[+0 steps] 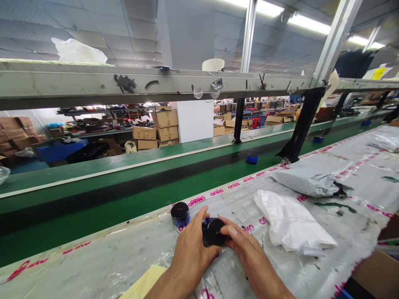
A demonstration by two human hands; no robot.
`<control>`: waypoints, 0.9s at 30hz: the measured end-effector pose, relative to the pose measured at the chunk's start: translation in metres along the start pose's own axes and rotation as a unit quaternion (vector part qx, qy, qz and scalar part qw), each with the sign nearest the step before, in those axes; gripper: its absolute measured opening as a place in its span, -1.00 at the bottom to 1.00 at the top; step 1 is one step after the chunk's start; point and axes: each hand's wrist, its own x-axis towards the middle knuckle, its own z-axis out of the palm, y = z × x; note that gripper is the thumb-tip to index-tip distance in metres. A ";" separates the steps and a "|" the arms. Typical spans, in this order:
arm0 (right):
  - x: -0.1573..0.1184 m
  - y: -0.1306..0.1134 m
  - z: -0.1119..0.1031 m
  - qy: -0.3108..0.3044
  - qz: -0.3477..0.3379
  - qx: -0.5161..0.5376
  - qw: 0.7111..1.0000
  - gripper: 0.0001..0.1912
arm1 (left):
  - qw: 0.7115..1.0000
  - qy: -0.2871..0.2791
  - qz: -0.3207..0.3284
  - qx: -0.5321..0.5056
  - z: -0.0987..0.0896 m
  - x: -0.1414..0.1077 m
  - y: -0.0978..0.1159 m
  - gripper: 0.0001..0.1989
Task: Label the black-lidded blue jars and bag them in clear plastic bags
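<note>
My left hand [190, 248] curls around a small dark round jar [214, 232] with a flat black top, its thumb below and fingers along the left side. From the right, my right hand [247, 251] grips the same jar, thumb and fingertips closed at the edge of the top. Just left of my left fingers, a second jar [180, 212] with a black top and blue body stands upright on the plastic-covered bench [93, 272]. My hands hide most of the held jar's side.
Right of my hands lie a folded white bag [291, 222] and a grey-white pouch [307, 180]. A yellow paper [145, 282] sits near my left forearm. Beyond the bench runs a green conveyor belt [102, 216], carrying a blue round piece [252, 159]. A shelf beam [187, 85] crosses above.
</note>
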 end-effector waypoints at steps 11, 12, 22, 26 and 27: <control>-0.001 -0.005 0.004 0.011 -0.008 -0.027 1.000 -0.60 | 1.000 -0.001 0.015 0.008 0.002 0.002 -0.004 -0.08; -0.001 -0.004 0.003 0.003 -0.010 -0.029 1.000 -0.61 | 1.000 -0.002 0.015 0.008 0.002 0.002 -0.004 -0.08; 0.000 0.000 -0.001 -0.017 -0.023 -0.048 0.998 -0.64 | 1.000 0.005 0.022 0.010 0.002 0.002 -0.005 -0.13; 0.001 0.001 -0.001 -0.022 -0.030 -0.054 0.998 -0.63 | 1.000 0.009 0.025 0.007 0.003 0.002 -0.005 -0.13; 0.001 0.001 -0.002 -0.020 -0.030 -0.057 0.998 -0.63 | 1.000 0.009 0.025 0.006 0.003 0.002 -0.006 -0.13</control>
